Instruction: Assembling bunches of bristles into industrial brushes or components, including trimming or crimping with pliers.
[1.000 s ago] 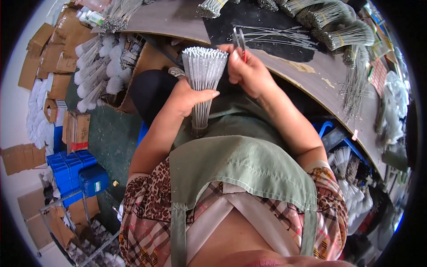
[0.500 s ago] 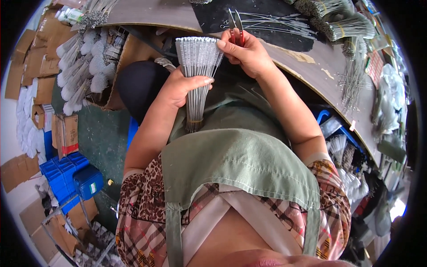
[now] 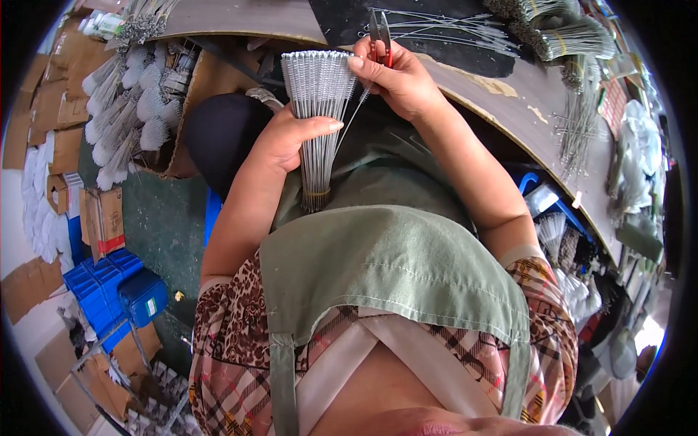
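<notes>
My left hand (image 3: pixel 297 138) is wrapped round a bundle of thin wire brushes (image 3: pixel 318 87), bristle ends up and fanned out, wire ends down. A band (image 3: pixel 317 193) ties the bundle near its bottom. In my right hand (image 3: pixel 396 80) sits a pair of red-handled pliers or cutters (image 3: pixel 380 40), jaws pointing up and away. Thumb and fingers of that hand also pinch the upper part of a single wire brush (image 3: pixel 352 116), which slants out from the bundle's right side. Its lower end reaches down behind my left thumb.
Loose looped wires (image 3: pixel 443 30) lie on a black mat (image 3: pixel 342 22) on the table (image 3: pixel 247 18) ahead. More tied brush bundles (image 3: pixel 578 40) are at the far right. A carton of white-tipped brushes (image 3: pixel 149 109) stands left, with blue plastic containers (image 3: pixel 105 287) on the floor.
The single brush at the bundle's right edge has swung outward, pinched in my right hand. Both hands sit slightly further left and up in the picture.
</notes>
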{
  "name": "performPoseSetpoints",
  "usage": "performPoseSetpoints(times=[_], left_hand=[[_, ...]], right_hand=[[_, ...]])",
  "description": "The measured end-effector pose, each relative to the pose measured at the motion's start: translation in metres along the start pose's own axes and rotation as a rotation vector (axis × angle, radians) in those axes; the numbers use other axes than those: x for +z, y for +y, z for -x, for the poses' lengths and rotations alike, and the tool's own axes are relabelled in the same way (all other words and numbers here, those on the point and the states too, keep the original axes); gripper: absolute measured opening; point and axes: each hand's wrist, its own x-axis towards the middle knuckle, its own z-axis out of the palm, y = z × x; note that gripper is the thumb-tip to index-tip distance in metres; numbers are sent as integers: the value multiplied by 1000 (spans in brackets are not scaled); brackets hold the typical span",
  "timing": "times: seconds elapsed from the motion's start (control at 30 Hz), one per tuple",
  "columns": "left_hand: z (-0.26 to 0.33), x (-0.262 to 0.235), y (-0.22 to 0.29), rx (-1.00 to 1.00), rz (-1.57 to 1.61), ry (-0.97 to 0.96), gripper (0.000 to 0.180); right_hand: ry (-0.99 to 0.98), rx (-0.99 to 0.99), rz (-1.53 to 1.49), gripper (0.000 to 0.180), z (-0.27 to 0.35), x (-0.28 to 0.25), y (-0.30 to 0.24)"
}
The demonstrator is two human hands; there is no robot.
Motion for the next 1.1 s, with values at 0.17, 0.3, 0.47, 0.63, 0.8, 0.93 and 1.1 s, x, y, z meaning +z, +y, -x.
performPoseSetpoints(times=[0.17, 0.3, 0.47, 0.63, 0.8, 0.93, 1.1], left_hand=[[0, -3, -1, 13, -13, 38, 28], [1, -3, 1, -2, -14, 37, 26], [2, -3, 2, -2, -19, 52, 23], [1, -6, 0, 19, -52, 51, 23], [1, -3, 2, 18, -54, 77, 24], [1, -4, 1, 21, -62, 63, 23], [1, -3, 1, -12, -29, 43, 24]], right_hand=[[67, 66, -114, 7, 1, 0, -1], [127, 161, -89, 5, 1, -1, 0], [124, 126, -167, 3, -2, 3, 3], [46, 58, -157, 8, -3, -2, 8], [0, 22, -142, 10, -4, 1, 9], [70, -1, -160, 19, -3, 8, -1], [18, -45, -90, 20, -4, -1, 4]])
